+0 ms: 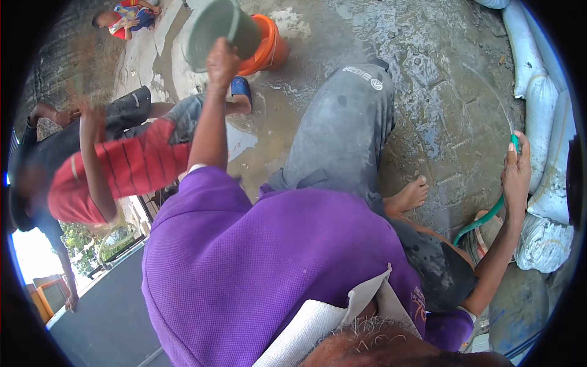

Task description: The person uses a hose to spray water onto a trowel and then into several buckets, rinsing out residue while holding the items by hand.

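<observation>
My left hand is closed at the rim of a grey-green plastic bucket, which hangs tilted in front of an orange bucket. The orange one stands on the wet concrete floor and is partly covered from view. Out to the right, my right hand grips a green garden hose close to its end. A thin stream of water arcs from the hose onto the floor. My knees are bent, and one bare foot shows beside the hose.
White woven sacks are piled along the right side. At my left is a person in a red striped shirt, with another in dark clothing beyond. Someone sits at the upper left. A grey panel stands at lower left.
</observation>
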A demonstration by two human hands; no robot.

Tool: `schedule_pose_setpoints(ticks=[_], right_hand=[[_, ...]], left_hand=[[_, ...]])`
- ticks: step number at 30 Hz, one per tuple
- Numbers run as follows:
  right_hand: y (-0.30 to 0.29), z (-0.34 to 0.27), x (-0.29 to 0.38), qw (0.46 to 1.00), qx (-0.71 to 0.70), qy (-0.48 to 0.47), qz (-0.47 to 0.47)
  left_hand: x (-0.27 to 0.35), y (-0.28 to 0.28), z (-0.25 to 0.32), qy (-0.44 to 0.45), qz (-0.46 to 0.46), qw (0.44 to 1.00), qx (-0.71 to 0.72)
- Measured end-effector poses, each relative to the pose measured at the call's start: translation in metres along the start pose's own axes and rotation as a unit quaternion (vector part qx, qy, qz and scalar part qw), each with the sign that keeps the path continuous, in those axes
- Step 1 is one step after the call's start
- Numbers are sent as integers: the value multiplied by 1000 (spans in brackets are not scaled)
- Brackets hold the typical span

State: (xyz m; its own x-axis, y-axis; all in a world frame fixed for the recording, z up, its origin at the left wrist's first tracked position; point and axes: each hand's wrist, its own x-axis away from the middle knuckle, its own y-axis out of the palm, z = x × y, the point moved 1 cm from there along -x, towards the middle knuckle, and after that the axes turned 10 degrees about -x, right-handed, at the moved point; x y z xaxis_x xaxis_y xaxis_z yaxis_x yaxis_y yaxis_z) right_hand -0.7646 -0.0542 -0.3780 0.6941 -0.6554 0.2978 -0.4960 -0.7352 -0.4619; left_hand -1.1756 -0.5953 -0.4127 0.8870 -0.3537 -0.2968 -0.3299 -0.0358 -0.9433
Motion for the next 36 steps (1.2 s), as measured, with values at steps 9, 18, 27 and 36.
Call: schedule_pose_setpoints(ticks=[9, 18, 27, 36], right_hand=[[-18, 1, 12, 990, 69, -120, 8], [-58, 19, 4, 986, 141, 88, 30], [-185, 57, 118, 964, 228, 7, 140], [-186, -17, 199, 930, -27, 283, 232]], left_hand=[[-10, 140, -13, 89, -141, 986, 24], [-92, -14, 328, 260, -89, 899, 340], [245, -68, 720, 724, -303, 533, 317], [363, -131, 764, 610, -521, 361, 477]])
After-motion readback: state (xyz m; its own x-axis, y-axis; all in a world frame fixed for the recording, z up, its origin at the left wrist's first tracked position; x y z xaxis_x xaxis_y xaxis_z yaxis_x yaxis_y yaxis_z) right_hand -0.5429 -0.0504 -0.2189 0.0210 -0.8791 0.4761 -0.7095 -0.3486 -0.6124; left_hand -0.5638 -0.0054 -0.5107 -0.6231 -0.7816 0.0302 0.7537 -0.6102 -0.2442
